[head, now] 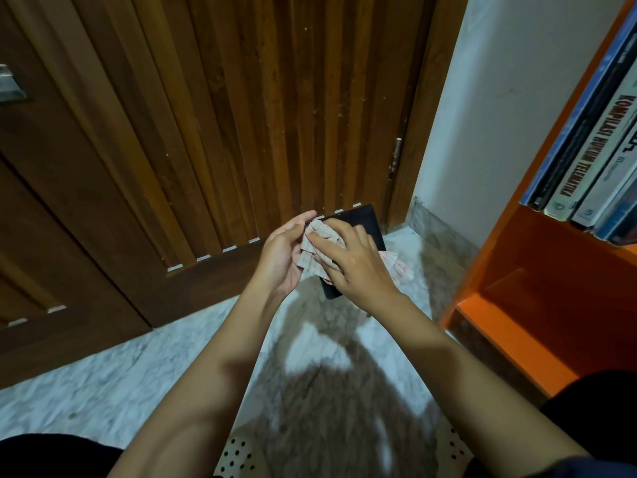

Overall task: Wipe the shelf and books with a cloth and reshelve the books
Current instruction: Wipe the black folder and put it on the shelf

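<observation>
Orange painted wooden shelf (551, 270) on the right side, what does it hold? asks the first.

Its upper compartment holds a row of standing books (582, 174), which lean a little, answers the second. One white spine (596, 150) reads "KOMPILASI HUKUM TELEMATIKA", and a blue spine (565, 132) stands just beside it.

And the hands, going from near to far?

At the bottom edge I see a cream surface with round holes (238, 453); what it is I cannot tell. Both bare forearms reach forward from there. The left hand (282, 257) grips the left edge of a thin black book (362, 219), with the thumb on top. The right hand (351, 260) lies over the cover, its fingers bent and clamped on a pale checked cloth with red lines (319, 250), which it presses on the book. The two hands are close together.

Where is this book exactly?

It is held in the air above the floor, left of the shelf and apart from it.

And the room?

White and grey marble floor (138, 367) with the person's shadow on it, then a brown slatted wooden door (241, 115) with a metal handle (10, 86), and a white wall (482, 115) between door and shelf.
</observation>
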### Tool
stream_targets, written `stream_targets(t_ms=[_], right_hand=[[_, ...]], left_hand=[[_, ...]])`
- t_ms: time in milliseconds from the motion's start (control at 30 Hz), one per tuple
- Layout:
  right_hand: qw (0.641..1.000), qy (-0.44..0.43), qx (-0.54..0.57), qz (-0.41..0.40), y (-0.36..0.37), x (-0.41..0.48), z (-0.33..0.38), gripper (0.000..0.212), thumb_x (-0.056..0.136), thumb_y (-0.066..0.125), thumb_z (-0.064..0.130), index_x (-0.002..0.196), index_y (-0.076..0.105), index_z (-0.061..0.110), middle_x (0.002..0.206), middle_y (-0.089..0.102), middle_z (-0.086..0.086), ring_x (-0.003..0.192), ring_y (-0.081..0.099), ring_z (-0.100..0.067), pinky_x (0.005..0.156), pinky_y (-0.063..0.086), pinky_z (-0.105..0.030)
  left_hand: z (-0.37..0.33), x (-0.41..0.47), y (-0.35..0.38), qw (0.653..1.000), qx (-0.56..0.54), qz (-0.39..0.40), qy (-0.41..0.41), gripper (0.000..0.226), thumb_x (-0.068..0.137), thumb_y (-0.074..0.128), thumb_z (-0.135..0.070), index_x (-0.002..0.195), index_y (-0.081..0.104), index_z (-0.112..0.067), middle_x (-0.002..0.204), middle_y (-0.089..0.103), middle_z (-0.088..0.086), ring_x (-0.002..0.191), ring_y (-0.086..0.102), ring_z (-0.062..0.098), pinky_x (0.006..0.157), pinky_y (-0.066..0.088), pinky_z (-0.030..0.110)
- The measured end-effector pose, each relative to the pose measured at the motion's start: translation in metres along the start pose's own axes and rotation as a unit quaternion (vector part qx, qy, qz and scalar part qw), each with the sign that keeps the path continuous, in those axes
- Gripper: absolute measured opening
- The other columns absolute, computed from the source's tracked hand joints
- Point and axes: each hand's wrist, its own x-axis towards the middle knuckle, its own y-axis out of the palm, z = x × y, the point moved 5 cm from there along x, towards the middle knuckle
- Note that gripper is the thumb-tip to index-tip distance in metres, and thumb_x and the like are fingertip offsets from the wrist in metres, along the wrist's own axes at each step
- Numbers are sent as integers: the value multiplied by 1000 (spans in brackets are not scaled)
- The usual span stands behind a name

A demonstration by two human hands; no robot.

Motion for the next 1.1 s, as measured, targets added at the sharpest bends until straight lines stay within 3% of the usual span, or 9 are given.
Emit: stream_targets(t_ms=[167, 333, 433, 533, 700, 800, 867, 933, 1100], right_hand=[[999, 4, -38, 12, -1, 6, 5, 40, 85, 50, 23, 124, 58, 23, 127, 53, -9, 91, 43, -25, 69, 41, -37], [997, 36, -68, -16, -6, 15, 4, 42, 78, 64, 15, 120, 62, 20, 123, 56, -13, 87, 53, -31, 66, 40, -36], [995, 72, -66, -26, -9, 18, -2, 44, 78, 56, 16, 121, 61, 21, 124, 54, -13, 91, 51, -31, 69, 40, -37], [986, 150, -44, -61, -15, 14, -22, 46, 82, 49, 15, 127, 57, 21, 128, 50, -15, 101, 45, -31, 79, 41, -40], [932, 338, 31, -124, -13, -16, -55, 42, 93, 52, 18, 135, 50, 21, 135, 41, -13, 119, 39, -30, 97, 43, -43], [967, 237, 29, -86, 1, -28, -29, 47, 86, 43, 17, 132, 54, 16, 131, 46, -18, 109, 41, -31, 88, 44, -41], [990, 135, 14, -38, 11, -37, -10, 50, 82, 39, 21, 129, 56, 17, 127, 49, -17, 99, 39, -25, 79, 44, -37], [993, 113, 13, -22, 15, -41, -13, 49, 83, 40, 22, 129, 55, 18, 126, 49, -15, 98, 38, -22, 78, 45, -36], [935, 321, 101, -112, 12, -59, -55, 45, 94, 53, 13, 137, 46, 24, 136, 37, -9, 123, 34, -23, 101, 40, -31]], left_hand=[[0, 1, -1, 1000, -11, 0, 5, 34, 101, 30, -10, 123, 56, -5, 98, 67, 15, 86, 66, 24, 75, 55, 34], [1, 1, 1, 998, -51, 10, 23, 35, 100, 30, -7, 123, 56, 1, 110, 66, 19, 94, 67, 24, 77, 57, 31], [1, 0, 2, 998, -53, 6, 41, 36, 101, 29, -8, 122, 56, 1, 114, 65, 19, 97, 67, 22, 76, 57, 30], [1, -1, 0, 998, -33, -15, 55, 32, 100, 35, -10, 122, 56, -2, 108, 67, 16, 95, 68, 20, 79, 57, 28], [3, 1, 2, 997, -6, -37, 63, 29, 100, 39, -11, 120, 58, -5, 105, 68, 13, 97, 67, 19, 85, 56, 29], [4, 4, 8, 997, -10, -45, 70, 27, 99, 41, -10, 118, 59, -4, 93, 70, 11, 88, 69, 17, 80, 57, 27], [4, 6, 8, 996, -7, -55, 67, 26, 99, 41, -11, 115, 60, -6, 97, 67, 14, 96, 67, 23, 88, 55, 31], [5, 6, 5, 996, -10, -63, 61, 24, 99, 43, -12, 114, 61, -7, 102, 65, 16, 107, 63, 28, 95, 51, 37], [3, 6, -2, 995, -29, -60, 68, 29, 99, 43, -12, 123, 55, -4, 104, 68, 12, 103, 66, 22, 91, 53, 32]])
